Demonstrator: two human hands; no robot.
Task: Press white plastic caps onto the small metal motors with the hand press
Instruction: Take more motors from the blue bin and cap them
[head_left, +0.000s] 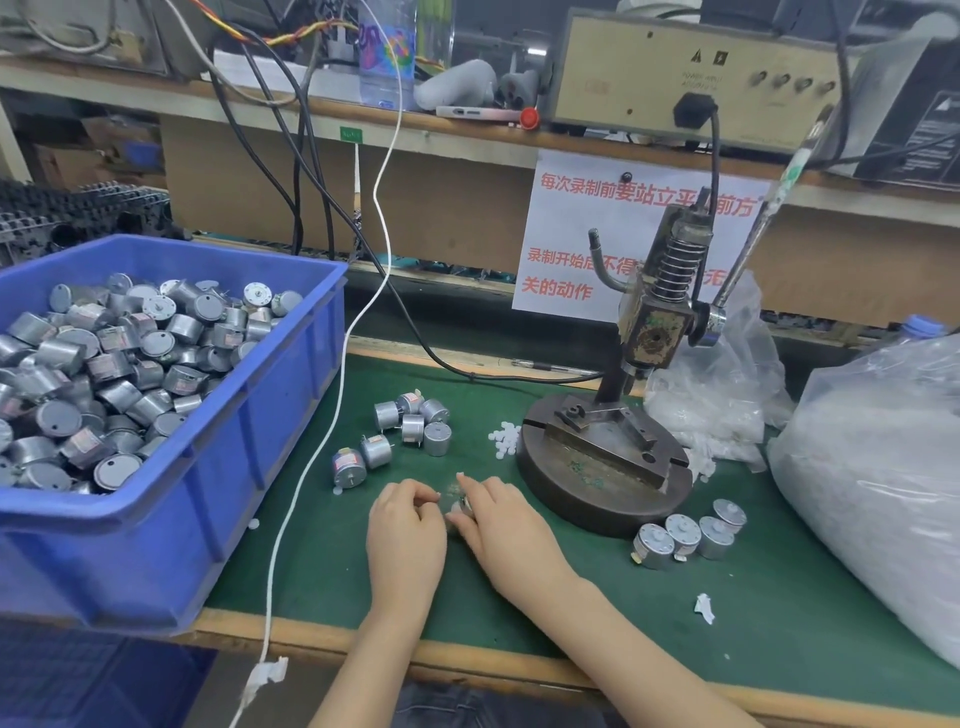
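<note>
Nearest the worktop (623, 649) edge, the two forearms reach in and the hands meet over the green mat. The right hand (501, 525) has its grip curled round a small metal motor (461, 508), held low, just above or on the mat. The left hand (405, 530) has its fingers curled in with the tips against the motor's left side; whether that grip pinches a cap or the motor itself I cannot tell.

To the right lies a scrap of white paper (704, 608), and just beyond it a row of four motors (685, 538) stands beside the base of the hand press (597, 467). A white cable (311, 457) trails across the mat's left side.

Past the hands, loose motors (413, 428) sit in a cluster, with a small scatter of white plastic caps (505, 439) between them and the press base. The press lever (753, 249) is raised, slanting up to the right.

On the left a blue bin (291, 400) is heaped with more motors (104, 374). On the right a large clear bag (883, 467) of white pieces rests on the worktop — a smaller bag (727, 379) lies behind the press.

Farther back hangs a paper sign (571, 234) with red writing, and above it a shelf (467, 130) carries a beige power unit (675, 67).
</note>
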